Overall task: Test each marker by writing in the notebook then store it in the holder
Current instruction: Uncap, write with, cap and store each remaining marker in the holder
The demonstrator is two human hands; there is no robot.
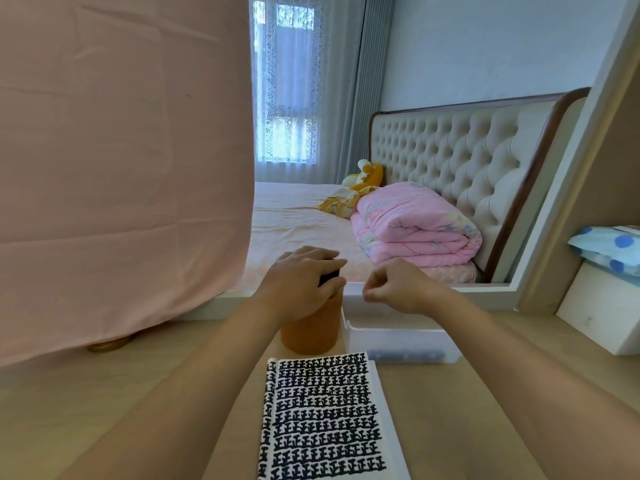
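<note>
Notebook (325, 417) lies open on wooden desk (450, 410), centre bottom, spine to the left. Its white page is packed with rows of thick black marker strokes, the same blocky mark over and over from top edge down to frame bottom.

Holder (311, 330) is an orange cylinder, upright on the desk just behind the notebook's top left corner; its top is covered by the hand. Black marker (329, 277) end sticks up at the holder's mouth, only a short dark stub showing; can't tell if there is one marker or several.

Clear plastic box (398, 341) sits just right of the holder, touching or nearly touching it, with dark bluish sticks along its front bottom, too blurred to read.

Left hand (301, 282) is on top of the holder, palm down, fingers curled over the black stub and thumb below it, gripping it. Right hand (398, 287) is raised above the clear box, apart from the left hand, touching neither box nor holder. Its fingers are curled in, thumb tip against the forefinger, nothing visible in the pinch.

Behind: pink cloth (121, 150) hanging at left, bed with folded pink quilt (415, 226) against a tufted headboard (467, 150), yellow plush toy (369, 174)
</note>
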